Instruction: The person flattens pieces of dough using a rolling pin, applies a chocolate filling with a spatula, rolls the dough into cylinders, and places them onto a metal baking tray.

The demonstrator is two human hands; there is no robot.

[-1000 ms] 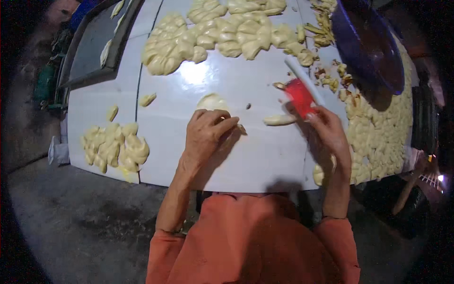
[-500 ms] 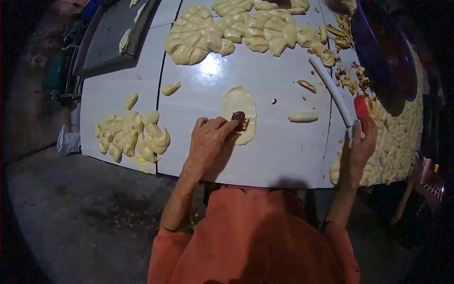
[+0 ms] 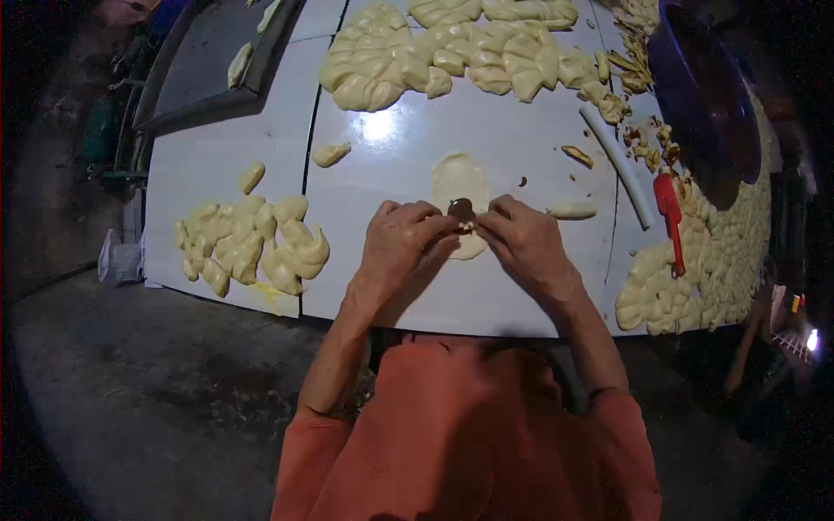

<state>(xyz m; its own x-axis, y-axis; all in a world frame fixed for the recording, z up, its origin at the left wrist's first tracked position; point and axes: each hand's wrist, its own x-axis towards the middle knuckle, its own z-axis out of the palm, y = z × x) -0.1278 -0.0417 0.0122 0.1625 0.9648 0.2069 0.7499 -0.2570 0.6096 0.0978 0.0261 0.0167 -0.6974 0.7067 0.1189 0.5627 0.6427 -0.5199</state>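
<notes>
An oval of flattened pale dough [image 3: 460,169] lies on the white tiled table [image 3: 382,278] with a dark brown filling [image 3: 460,211] on it. My left hand [image 3: 404,234] and my right hand [image 3: 521,234] meet at the filling from either side, fingertips pinched on it and partly hidden. A white rod [image 3: 618,161] and a red scraper [image 3: 669,217] lie to the right. A small pale dough roll [image 3: 572,212] sits beside my right hand, with a thin browned piece [image 3: 578,154] above it.
Pale dough mounds spread along the back [image 3: 373,69] and at front left [image 3: 221,239]; many smaller pieces [image 3: 712,269] cover the right side. A metal tray [image 3: 195,61] stands at back left, a dark blue basin [image 3: 704,78] at back right, browned scraps [image 3: 643,143] beside it.
My right hand has let go of the red scraper at the right and moved left to join my left hand at the filling. The dough oval, earlier mostly under my left hand, shows flattened.
</notes>
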